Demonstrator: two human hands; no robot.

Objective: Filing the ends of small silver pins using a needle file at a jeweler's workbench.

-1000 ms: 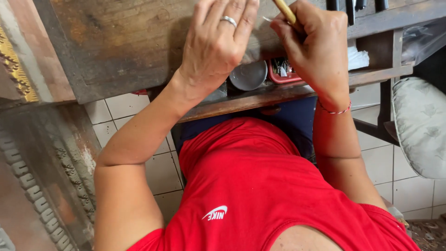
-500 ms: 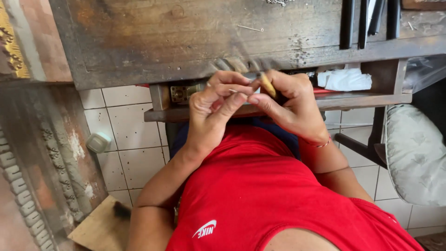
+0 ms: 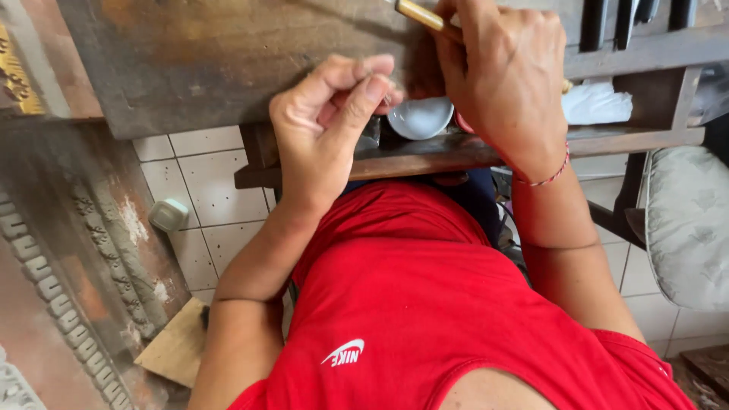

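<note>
My right hand (image 3: pixel 505 80) grips a thin yellowish wooden stick (image 3: pixel 419 14), like a brush handle, over the dark worn wooden tabletop (image 3: pixel 228 53). My left hand (image 3: pixel 326 125) hovers just left of it, with thumb and fingertips pinched together; whether something tiny sits between them I cannot tell. A small pale round dish (image 3: pixel 420 117) rests on the shelf (image 3: pixel 425 156) under the tabletop, between the two hands. A red string bracelet circles my right wrist. I wear a red sleeveless shirt.
A carved, weathered wooden frame (image 3: pixel 68 266) leans at the left, over white floor tiles (image 3: pixel 205 197). A small white plastic piece (image 3: pixel 168 215) lies on the tiles. A wooden block (image 3: pixel 178 345) lies at the lower left. A grey cushion (image 3: pixel 687 228) is at the right, with white paper (image 3: pixel 596 102) on the shelf.
Both hands have drawn apart from in front of my chest. My right hand rose to the tabletop with the stick; my left hand is now pinched beside it. The view has moved closer.
</note>
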